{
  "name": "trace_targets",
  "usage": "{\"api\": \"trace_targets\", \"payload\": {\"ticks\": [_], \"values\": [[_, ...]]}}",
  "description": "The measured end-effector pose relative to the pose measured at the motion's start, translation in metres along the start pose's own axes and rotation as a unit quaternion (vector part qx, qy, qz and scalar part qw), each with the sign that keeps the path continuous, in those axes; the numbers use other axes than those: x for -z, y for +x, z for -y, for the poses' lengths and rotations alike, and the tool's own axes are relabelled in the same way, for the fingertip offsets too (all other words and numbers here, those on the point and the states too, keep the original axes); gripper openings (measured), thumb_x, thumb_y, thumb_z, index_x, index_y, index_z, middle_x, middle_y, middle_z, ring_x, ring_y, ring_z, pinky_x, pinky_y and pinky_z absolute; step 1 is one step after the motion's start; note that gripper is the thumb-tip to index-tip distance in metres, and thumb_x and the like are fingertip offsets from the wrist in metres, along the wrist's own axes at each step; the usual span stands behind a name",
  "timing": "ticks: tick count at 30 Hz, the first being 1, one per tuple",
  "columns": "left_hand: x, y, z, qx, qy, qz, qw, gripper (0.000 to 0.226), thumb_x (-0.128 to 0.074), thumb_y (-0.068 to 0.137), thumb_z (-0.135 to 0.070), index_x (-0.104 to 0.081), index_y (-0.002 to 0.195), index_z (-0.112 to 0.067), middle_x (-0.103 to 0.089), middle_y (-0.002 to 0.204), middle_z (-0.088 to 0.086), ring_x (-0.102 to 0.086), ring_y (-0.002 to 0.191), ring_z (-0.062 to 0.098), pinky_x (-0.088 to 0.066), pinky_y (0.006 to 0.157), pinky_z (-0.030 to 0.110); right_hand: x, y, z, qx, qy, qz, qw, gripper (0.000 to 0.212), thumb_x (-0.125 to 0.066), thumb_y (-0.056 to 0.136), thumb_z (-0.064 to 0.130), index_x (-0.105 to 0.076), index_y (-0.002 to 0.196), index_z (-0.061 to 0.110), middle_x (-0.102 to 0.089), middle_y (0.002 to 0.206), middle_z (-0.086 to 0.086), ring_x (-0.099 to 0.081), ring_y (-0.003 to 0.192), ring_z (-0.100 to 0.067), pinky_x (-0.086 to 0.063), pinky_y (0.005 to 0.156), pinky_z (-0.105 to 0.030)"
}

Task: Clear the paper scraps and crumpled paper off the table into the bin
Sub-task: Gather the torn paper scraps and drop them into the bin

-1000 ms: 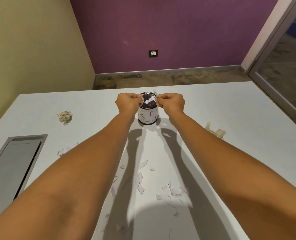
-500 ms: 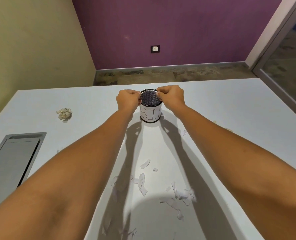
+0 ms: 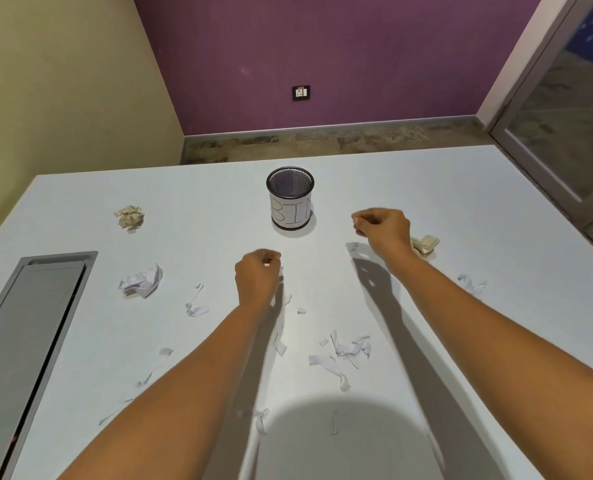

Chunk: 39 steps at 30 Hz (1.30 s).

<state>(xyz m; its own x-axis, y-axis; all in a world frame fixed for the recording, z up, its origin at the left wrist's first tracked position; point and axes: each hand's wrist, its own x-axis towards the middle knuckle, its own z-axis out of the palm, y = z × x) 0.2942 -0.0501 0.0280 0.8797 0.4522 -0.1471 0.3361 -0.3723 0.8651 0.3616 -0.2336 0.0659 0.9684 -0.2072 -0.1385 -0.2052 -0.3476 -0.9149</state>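
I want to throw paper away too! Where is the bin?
In the head view, the bin stands upright at the table's far middle, beyond both hands, nearer the right hand.

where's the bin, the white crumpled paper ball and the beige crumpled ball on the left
bin (image 3: 291, 216): head view, on its white label.
white crumpled paper ball (image 3: 141, 280): head view, middle of the wad.
beige crumpled ball (image 3: 129, 216): head view, middle of the wad.

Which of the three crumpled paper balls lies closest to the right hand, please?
The beige ball just right of the right hand; the other beige ball and the white ball lie far left.
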Motion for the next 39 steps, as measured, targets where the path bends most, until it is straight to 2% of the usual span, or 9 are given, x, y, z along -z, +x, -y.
{"api": "trace_targets", "payload": {"ticks": [3, 6, 7, 9, 12, 18, 23, 30, 39], "values": [[0.002, -0.031, 0.018, -0.007, 0.039, 0.031, 0.999, 0.018, -0.055, 0.087, -0.009, -0.070, 0.096, -0.006, -0.073, 0.096, 0.013, -0.067, 0.075, 0.023, -0.046, 0.069, 0.017, 0.005, -0.033, -0.022, -0.023, -0.012, 0.011, 1.000, 0.014, -0.063, 0.084, 0.000, -0.071, 0.096, 0.002, -0.071, 0.100, -0.015, -0.060, 0.080, -0.015, -0.052, 0.074, -0.017], [0.007, -0.062, 0.037, -0.030, 0.122, 0.056, 0.990, 0.020, -0.055, 0.089, -0.014, -0.069, 0.101, -0.008, -0.073, 0.097, 0.012, -0.067, 0.090, 0.026, -0.045, 0.077, 0.025, 0.005, -0.069, -0.041, -0.042, -0.015, 0.056, 0.997, 0.017, -0.063, 0.083, -0.002, -0.069, 0.099, 0.000, -0.067, 0.100, -0.014, -0.058, 0.070, -0.009, -0.043, 0.048, 0.000], [0.009, -0.072, 0.042, -0.043, 0.135, 0.063, 0.988, 0.021, -0.053, 0.089, -0.014, -0.068, 0.103, -0.008, -0.073, 0.099, 0.011, -0.066, 0.094, 0.025, -0.047, 0.081, 0.027, 0.004, -0.079, -0.048, -0.037, -0.039, 0.077, 0.996, 0.019, -0.064, 0.083, -0.002, -0.069, 0.101, 0.001, -0.066, 0.101, -0.014, -0.058, 0.071, -0.009, -0.042, 0.047, 0.000], [0.012, -0.092, 0.051, -0.069, 0.152, 0.069, 0.984, 0.023, -0.050, 0.090, -0.012, -0.067, 0.106, -0.009, -0.071, 0.106, 0.009, -0.063, 0.103, 0.025, -0.046, 0.091, 0.032, 0.003, -0.098, -0.062, -0.018, -0.116, 0.115, 0.986, 0.021, -0.064, 0.084, 0.003, -0.067, 0.105, 0.006, -0.064, 0.108, -0.012, -0.059, 0.084, -0.013, -0.049, 0.065, -0.011], [0.015, -0.111, 0.061, -0.128, 0.209, 0.078, 0.966, 0.025, -0.050, 0.090, -0.012, -0.065, 0.109, -0.011, -0.067, 0.115, 0.003, -0.054, 0.115, 0.024, -0.039, 0.100, 0.033, 0.005, -0.119, -0.084, 0.015, -0.216, 0.147, 0.965, 0.028, -0.062, 0.085, 0.010, -0.063, 0.113, 0.010, -0.062, 0.121, -0.006, -0.056, 0.110, -0.020, -0.043, 0.088, -0.022], [0.011, -0.135, 0.058, -0.224, 0.258, 0.090, 0.935, 0.025, -0.056, 0.088, -0.017, -0.066, 0.111, -0.014, -0.063, 0.121, 0.002, -0.050, 0.119, 0.025, -0.038, 0.095, 0.032, 0.011, -0.149, -0.109, 0.073, -0.316, 0.133, 0.936, 0.033, -0.060, 0.087, 0.020, -0.059, 0.119, 0.013, -0.051, 0.133, -0.002, -0.035, 0.130, -0.020, -0.038, 0.096, -0.029], [0.001, -0.138, 0.059, -0.192, 0.343, 0.167, 0.904, 0.041, -0.051, 0.090, -0.028, -0.048, 0.130, -0.022, -0.050, 0.132, -0.003, -0.038, 0.127, 0.020, -0.037, 0.096, 0.032, 0.013, -0.166, -0.115, 0.120, -0.364, 0.102, 0.918, 0.026, -0.055, 0.090, 0.021, -0.065, 0.114, 0.019, -0.049, 0.138, -0.002, -0.034, 0.131, -0.020, -0.035, 0.101, -0.034], [-0.007, -0.136, 0.058, -0.180, 0.342, 0.176, 0.905, 0.037, -0.057, 0.088, -0.026, -0.052, 0.124, -0.016, -0.053, 0.122, 0.003, -0.044, 0.117, 0.024, -0.047, 0.085, 0.034, 0.012, -0.180, -0.121, 0.141, -0.332, 0.080, 0.929, 0.022, -0.050, 0.093, 0.015, -0.069, 0.104, 0.014, -0.064, 0.113, -0.002, -0.048, 0.111, -0.018, -0.040, 0.088, -0.027], [-0.015, -0.140, 0.052, -0.176, 0.319, 0.205, 0.908, 0.019, -0.051, 0.088, -0.015, -0.064, 0.100, -0.008, -0.058, 0.105, 0.006, -0.052, 0.104, 0.022, -0.051, 0.077, 0.035, 0.012, -0.183, -0.113, 0.058, -0.221, 0.085, 0.970, 0.011, -0.060, 0.087, 0.007, -0.070, 0.089, 0.003, -0.067, 0.094, -0.012, -0.061, 0.085, -0.022, -0.048, 0.078, -0.026]]}}
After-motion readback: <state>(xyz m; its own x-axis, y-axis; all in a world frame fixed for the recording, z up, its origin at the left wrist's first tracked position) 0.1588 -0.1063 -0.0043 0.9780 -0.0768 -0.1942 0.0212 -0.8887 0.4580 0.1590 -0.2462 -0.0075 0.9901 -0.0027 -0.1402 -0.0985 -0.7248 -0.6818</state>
